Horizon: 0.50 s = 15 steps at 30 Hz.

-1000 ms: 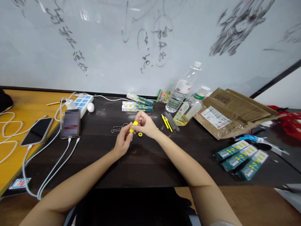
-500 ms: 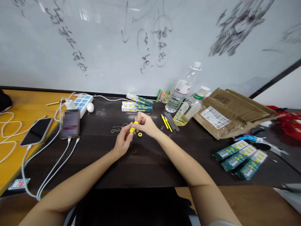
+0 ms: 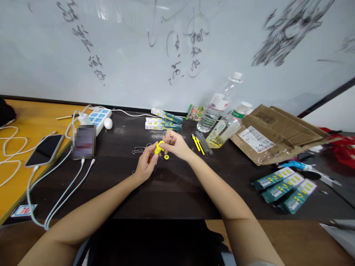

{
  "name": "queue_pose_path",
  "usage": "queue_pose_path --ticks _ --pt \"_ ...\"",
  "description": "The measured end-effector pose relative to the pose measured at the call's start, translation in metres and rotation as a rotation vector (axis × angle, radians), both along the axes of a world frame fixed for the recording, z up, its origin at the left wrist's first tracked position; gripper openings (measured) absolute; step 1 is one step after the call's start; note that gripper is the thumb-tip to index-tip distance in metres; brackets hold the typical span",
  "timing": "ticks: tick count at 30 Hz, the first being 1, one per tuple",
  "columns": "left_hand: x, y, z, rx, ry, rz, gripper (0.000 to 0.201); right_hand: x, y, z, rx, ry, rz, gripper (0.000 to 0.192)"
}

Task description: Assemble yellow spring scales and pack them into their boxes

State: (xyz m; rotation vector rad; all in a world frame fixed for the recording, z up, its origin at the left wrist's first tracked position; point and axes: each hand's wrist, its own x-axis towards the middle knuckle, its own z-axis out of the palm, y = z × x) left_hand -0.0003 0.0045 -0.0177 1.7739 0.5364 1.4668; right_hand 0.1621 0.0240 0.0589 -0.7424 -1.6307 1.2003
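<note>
Two hands meet over the dark table, and here's the yellow piece right between them: the left hand pinches its body, the right hand closes thumb and fingertips on its upper end. Looks like fitting or loosening, can't tell which; next calls for a steady left grip and fine right fingertips. Fingers mask much of it, its far end included; a yellow ring lies nearby.
</note>
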Motion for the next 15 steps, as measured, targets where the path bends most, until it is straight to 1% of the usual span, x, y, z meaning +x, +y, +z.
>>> queue_pose_path --ticks 2,6,12,15 --pt "0.000 0.001 0.000 -0.001 -0.006 0.009 0.042 -0.003 0.000 -0.002 -0.013 -0.001 -0.015 0.040" --pt "0.000 0.003 0.001 -0.014 -0.006 0.010 0.041 0.000 -0.004 -0.002 -0.036 -0.024 0.026 0.035" --pt "0.000 -0.002 0.005 -0.030 0.097 -0.045 0.042 0.015 -0.013 -0.003 -0.007 -0.055 0.007 0.031" --pt "0.001 -0.006 0.007 -0.020 0.107 -0.065 0.044 0.019 -0.015 0.000 -0.034 -0.091 0.045 0.035"
